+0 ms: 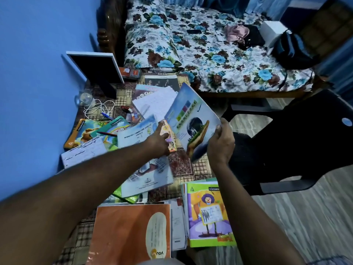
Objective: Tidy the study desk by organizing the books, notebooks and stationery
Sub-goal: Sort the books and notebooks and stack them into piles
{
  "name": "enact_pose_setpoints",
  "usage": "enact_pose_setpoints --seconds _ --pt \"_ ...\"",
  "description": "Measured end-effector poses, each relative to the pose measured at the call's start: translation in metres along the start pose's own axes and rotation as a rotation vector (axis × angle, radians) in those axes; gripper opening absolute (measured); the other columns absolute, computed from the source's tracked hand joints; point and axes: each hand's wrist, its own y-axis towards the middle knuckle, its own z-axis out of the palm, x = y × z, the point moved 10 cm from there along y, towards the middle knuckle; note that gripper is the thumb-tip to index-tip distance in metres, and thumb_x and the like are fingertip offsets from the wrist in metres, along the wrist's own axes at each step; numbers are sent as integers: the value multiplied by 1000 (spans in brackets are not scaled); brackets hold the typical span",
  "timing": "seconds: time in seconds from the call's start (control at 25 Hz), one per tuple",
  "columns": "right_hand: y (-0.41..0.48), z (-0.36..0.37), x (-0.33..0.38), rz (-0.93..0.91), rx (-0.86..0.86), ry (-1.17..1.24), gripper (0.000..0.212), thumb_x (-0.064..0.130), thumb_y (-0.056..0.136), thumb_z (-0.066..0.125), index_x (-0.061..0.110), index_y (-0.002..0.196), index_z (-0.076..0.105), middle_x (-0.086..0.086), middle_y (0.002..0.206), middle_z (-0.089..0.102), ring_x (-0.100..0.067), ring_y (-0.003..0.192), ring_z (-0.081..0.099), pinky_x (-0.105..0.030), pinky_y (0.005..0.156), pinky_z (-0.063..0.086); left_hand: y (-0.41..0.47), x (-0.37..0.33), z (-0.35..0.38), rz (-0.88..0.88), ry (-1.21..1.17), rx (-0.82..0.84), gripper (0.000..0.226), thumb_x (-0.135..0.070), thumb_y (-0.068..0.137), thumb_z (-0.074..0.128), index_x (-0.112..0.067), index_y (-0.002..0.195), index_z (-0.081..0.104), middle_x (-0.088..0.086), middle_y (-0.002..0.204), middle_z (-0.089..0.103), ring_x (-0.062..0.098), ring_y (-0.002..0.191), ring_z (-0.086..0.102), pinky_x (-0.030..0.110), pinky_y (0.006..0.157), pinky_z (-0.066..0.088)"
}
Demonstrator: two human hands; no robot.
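Observation:
My right hand (221, 142) grips the lower corner of a pale blue book (188, 119) and holds it tilted above the desk. My left hand (159, 142) lies on a small orange and pink book (169, 137) marked with an 8, index finger stretched out; whether it grips the book is hidden. Beneath my left arm lie white and blue booklets (137, 132). An orange notebook (124, 232) sits at the near edge, with a yellow clown notebook (208, 215) on a stack to its right. Classmate notebooks (86, 131), pens (106, 114) and loose papers (154, 104) are scattered further back.
A dark framed board (97, 67) leans at the back left beside the blue wall. A white cable (97, 109) and a small clear fan lie near it. A black plastic chair (286, 148) stands to the right of the desk. Behind is a bed with a floral sheet (210, 54).

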Motion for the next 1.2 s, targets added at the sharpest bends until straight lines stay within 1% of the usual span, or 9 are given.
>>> enact_pose_setpoints --seconds 0.24,0.4,0.48,0.64,0.72,0.88,1.04,1.16,1.2 --pt "-32 33 -76 612 82 488 20 8 96 50 19 110 58 -12 111 63 -30 100 64 -48 85 56 -4 -31 40 36 -204 -123 50 -24 100 44 -29 148 32 4 158 23 33 148 10 67 111 -2" --pt "-102 73 -107 1025 273 701 32 2 96 50 11 127 50 -21 115 59 -29 78 62 -36 56 56 -26 -8 64 -237 -491 -270 111 -55 72 74 -15 153 9 15 160 14 35 146 20 65 105 27" --pt "-129 88 -102 1112 401 752 33 -1 97 49 10 128 47 -22 114 56 -27 72 59 -29 47 52 -43 13 93 -458 -826 -205 109 -43 76 75 -15 154 5 11 162 -4 32 148 8 62 109 22" --pt "-165 118 -66 1104 706 750 31 -9 94 49 10 116 41 -22 110 56 -31 73 61 -34 47 57 -92 51 158 -1023 -1362 -263 40 -23 93 54 -19 133 50 13 148 29 37 132 31 50 101 35" --pt "-190 133 -50 1055 874 662 34 -12 91 52 4 117 38 -22 108 56 -32 75 62 -39 48 59 -103 51 186 -1198 -1592 -298 38 -34 97 44 -13 127 56 22 138 42 42 124 41 47 101 36" --pt "-204 155 -37 642 1188 254 19 2 87 67 3 97 51 -18 91 61 -20 62 60 -29 48 53 -93 39 190 -1123 -1617 -203 74 -54 88 59 -7 141 38 23 138 42 42 127 42 45 106 34" --pt "-148 165 -41 224 1046 -111 40 26 94 56 13 56 51 -6 53 53 -17 44 47 -25 50 38 -85 34 185 -997 -1386 -96 91 -33 83 73 -7 150 16 23 144 33 44 128 36 47 101 36" --pt "-107 167 -59 499 823 73 7 4 90 55 9 93 58 -7 82 58 -10 54 50 -22 44 40 -83 33 183 -951 -1250 -119 85 -26 89 66 -15 153 11 12 153 26 44 127 37 48 95 41" --pt "-100 175 -64 575 826 109 28 1 89 57 6 116 53 -10 97 57 -10 61 51 -23 47 42 -82 34 181 -937 -1223 -147 83 -25 90 64 -18 154 10 8 155 26 44 126 38 49 93 42"
